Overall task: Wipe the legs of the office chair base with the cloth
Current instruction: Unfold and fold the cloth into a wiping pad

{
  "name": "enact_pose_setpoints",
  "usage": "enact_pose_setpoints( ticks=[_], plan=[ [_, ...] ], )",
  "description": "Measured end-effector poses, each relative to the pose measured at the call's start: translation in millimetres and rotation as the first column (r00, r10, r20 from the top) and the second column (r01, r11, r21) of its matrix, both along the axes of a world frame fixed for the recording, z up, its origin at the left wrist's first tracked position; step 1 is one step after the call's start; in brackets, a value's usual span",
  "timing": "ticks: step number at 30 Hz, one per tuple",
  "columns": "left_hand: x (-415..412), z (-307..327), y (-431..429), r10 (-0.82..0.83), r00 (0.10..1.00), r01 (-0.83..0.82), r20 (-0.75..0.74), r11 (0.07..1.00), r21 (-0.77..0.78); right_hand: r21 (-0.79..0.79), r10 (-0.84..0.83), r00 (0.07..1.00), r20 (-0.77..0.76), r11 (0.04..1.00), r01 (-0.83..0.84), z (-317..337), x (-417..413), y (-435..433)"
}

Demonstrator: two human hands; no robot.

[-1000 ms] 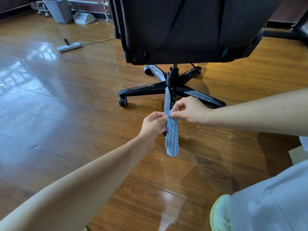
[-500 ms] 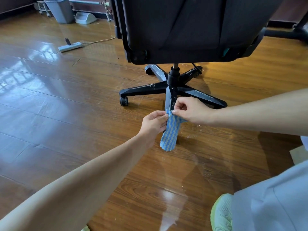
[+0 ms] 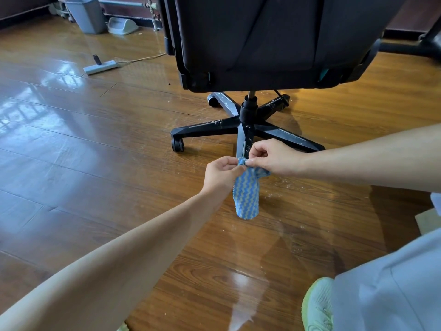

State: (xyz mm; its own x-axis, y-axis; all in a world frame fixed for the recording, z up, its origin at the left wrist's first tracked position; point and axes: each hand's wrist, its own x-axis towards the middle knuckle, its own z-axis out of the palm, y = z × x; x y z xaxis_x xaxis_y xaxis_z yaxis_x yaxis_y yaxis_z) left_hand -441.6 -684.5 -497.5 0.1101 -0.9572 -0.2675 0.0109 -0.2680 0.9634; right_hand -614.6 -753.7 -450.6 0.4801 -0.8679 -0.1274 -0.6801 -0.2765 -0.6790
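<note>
A black office chair stands on a five-legged star base (image 3: 210, 129) with castors; the legs carry pale specks of dirt. The near leg (image 3: 244, 142) points toward me and its outer end is hidden behind my hands. A blue cloth with pale zigzag stripes (image 3: 247, 195) hangs down in front of that leg, above the floor. My left hand (image 3: 220, 174) pinches the cloth's top edge from the left. My right hand (image 3: 274, 160) pinches the same top edge from the right, fingertips nearly meeting the left hand's.
The chair's dark seat and back (image 3: 262, 39) overhang the base. A white power strip (image 3: 100, 67) with a cable lies on the wooden floor at the back left, beyond it a grey bin (image 3: 87, 14). My knee and a pale green shoe (image 3: 318, 304) are at the lower right.
The cloth's lower end swung left and then back down, and a fold has bunched out under my right hand. Both hands stay together at the top edge.
</note>
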Motion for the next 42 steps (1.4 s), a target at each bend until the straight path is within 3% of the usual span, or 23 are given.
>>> enact_pose_setpoints(
  ticks=[6, 10, 14, 19, 24, 28, 32, 37, 42],
  plan=[
    [4.2, 8.9, -4.4, -0.011, 0.996, 0.013, 0.086, 1.000, -0.019, 0.151, 0.075, 0.996, -0.050, 0.986, -0.066, 1.7, -8.7, -6.7],
    [11.1, 9.6, -4.3, 0.006, 0.999, -0.004, 0.039, 0.999, -0.048, 0.250, 0.180, 0.980, -0.084, 0.956, -0.154, 6.0, -9.0, -2.5],
    [15.4, 10.9, -4.2, 0.006, 0.999, -0.002, 0.052, 0.997, -0.075, 0.202, 0.160, 0.973, -0.164, 0.971, -0.125, -4.6, -8.8, -4.8],
    [23.4, 6.8, -4.3, 0.072, 0.991, -0.059, 0.111, 0.991, -0.117, 0.185, 0.089, 0.993, -0.076, 0.980, -0.074, -1.8, -11.5, -7.4],
    [30.7, -2.3, -9.2, 0.109, 0.970, -0.090, 0.217, 0.991, -0.096, -0.138, 0.117, 0.959, -0.257, 0.978, -0.156, 9.2, -11.2, -8.7],
    [30.0, -0.6, -11.0, 0.116, 0.974, -0.090, 0.195, 0.987, -0.137, -0.036, 0.101, 0.985, -0.141, 0.994, -0.107, 20.8, -2.9, -11.2],
    [32.6, 10.5, -19.9, 0.091, 0.994, -0.080, 0.068, 0.985, -0.152, -0.028, 0.048, 0.998, -0.037, 0.998, -0.049, 31.1, 0.9, -14.4],
    [34.4, 19.6, -27.2, 0.140, 0.972, -0.103, 0.188, 0.975, -0.195, 0.009, 0.038, 0.999, 0.019, 0.999, -0.038, 39.1, -1.5, -15.2],
    [31.1, 22.5, -28.9, 0.225, 0.946, -0.166, 0.235, 0.955, -0.246, 0.218, -0.084, 0.977, 0.196, 0.975, 0.040, 42.6, 2.8, -17.5]
  ],
)
